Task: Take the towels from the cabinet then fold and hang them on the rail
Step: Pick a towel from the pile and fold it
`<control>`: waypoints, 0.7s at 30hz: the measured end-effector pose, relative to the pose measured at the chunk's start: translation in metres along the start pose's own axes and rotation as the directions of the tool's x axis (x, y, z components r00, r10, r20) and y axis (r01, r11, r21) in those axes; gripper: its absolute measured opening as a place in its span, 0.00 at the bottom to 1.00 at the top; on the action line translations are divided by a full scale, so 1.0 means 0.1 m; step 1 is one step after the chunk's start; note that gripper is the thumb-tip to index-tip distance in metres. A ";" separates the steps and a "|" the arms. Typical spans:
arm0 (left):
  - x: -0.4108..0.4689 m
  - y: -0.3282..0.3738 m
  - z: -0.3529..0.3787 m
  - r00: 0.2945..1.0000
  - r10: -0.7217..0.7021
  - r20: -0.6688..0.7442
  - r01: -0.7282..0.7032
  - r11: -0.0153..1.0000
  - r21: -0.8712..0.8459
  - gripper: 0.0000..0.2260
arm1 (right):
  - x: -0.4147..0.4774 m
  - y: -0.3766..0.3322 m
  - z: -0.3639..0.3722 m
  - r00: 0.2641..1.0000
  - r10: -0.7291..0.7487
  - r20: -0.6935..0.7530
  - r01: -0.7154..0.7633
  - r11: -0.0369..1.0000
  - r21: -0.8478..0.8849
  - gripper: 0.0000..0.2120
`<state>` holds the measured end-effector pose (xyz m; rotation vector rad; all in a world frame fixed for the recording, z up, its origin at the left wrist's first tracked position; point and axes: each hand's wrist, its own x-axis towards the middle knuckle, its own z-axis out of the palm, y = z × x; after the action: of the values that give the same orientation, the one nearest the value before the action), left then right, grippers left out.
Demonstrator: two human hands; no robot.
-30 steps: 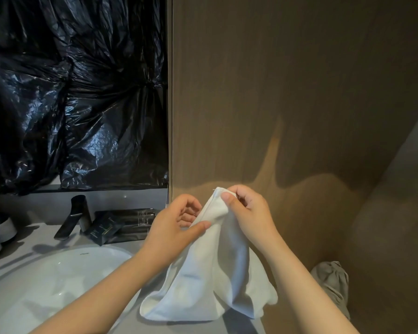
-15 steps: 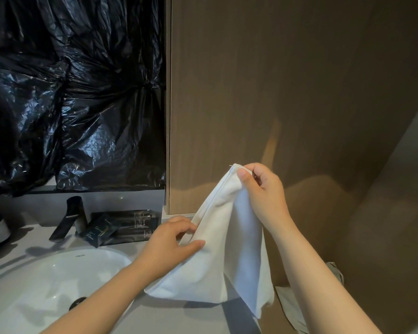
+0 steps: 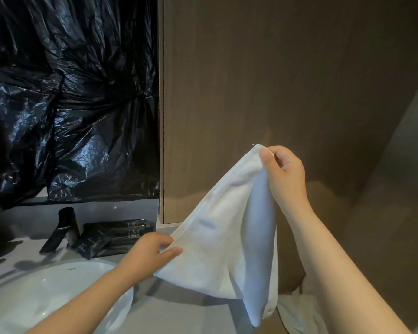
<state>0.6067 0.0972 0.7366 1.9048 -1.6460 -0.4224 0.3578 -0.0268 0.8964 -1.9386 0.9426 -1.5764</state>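
Pinching the top corner of a white towel (image 3: pixel 215 249), the right hand (image 3: pixel 285 179) holds it high with thumb in front and fingers curled behind. The left hand (image 3: pixel 150 251) grips the same hemmed edge lower and to the left, thumb on top. The hands are well apart, so the hem runs taut on a slant between them and the rest hangs as a loose fold below the right hand. Judgement: this grip is for finding and straightening one edge before folding, since limp cloth only lines up when it is stretched from two points. The towel is in the air over the grey countertop (image 3: pixel 179 314), in front of the wood-grain cabinet panel (image 3: pixel 275 80). No rail is in view. Count: two hands, one towel held, and one more pale cloth (image 3: pixel 297 312) lying crumpled at lower right by the right forearm, probably the next towel. On the left there is one white basin (image 3: pixel 46 292) and one black faucet (image 3: pixel 63 227). Dark amenity packets (image 3: pixel 121 233) lie behind the basin, at least two, exact number unclear. One crinkled black plastic sheet (image 3: pixel 70 104) covers the wall above.
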 end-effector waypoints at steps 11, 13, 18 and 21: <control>0.24 -0.09 -0.57 0.987 0.012 -0.160 -0.002 0.998 0.063 0.09 | 0.27 -0.05 -0.24 0.992 0.003 -0.129 -0.006 1.000 -0.025 0.10; 0.30 -0.05 -0.67 0.962 0.017 -0.274 -0.016 1.000 0.005 0.06 | 0.32 -0.06 -0.29 0.989 0.010 -0.147 -0.015 0.999 -0.033 0.10; 0.56 0.15 -1.03 0.906 0.061 -0.418 -0.062 0.998 0.012 0.04 | 0.48 -0.12 -0.41 0.970 -0.017 -0.244 0.004 0.998 -0.056 0.10; 0.69 0.33 -1.29 0.836 0.145 -0.530 -0.129 0.989 0.068 0.06 | 0.61 -0.18 -0.50 0.949 -0.025 -0.314 0.013 0.999 -0.041 0.11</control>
<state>0.6694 0.0559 0.8662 1.7015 -1.3942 0.1885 0.3191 -0.0580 0.9610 -1.7552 1.0883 -1.9305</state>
